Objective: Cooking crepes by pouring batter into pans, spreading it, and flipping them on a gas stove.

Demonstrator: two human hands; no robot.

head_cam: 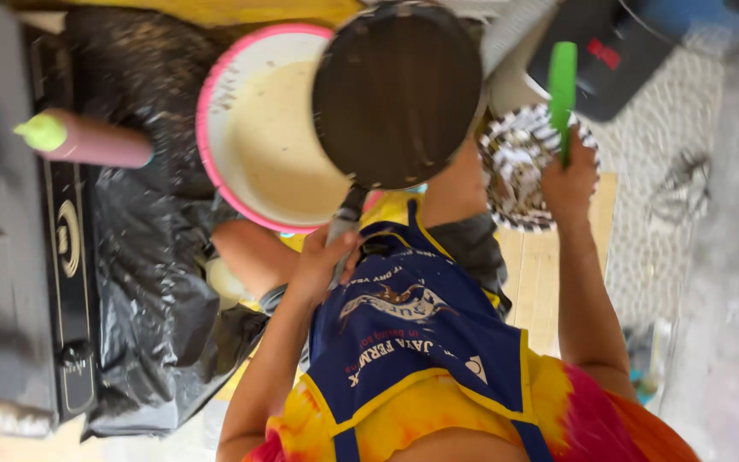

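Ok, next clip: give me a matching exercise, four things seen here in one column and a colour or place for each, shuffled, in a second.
Things:
1. round pan
2. bowl of pale batter
3. spatula
4. squeeze bottle

Descriptions:
A. green, gripped by the right hand over a patterned plate
B. pink-rimmed, partly under the pan
C. dark, held by its handle in the left hand
D. pinkish with a yellow-green cap, lying at the left by the black plastic sheet

Pairs: 1-C, 2-B, 3-A, 4-D
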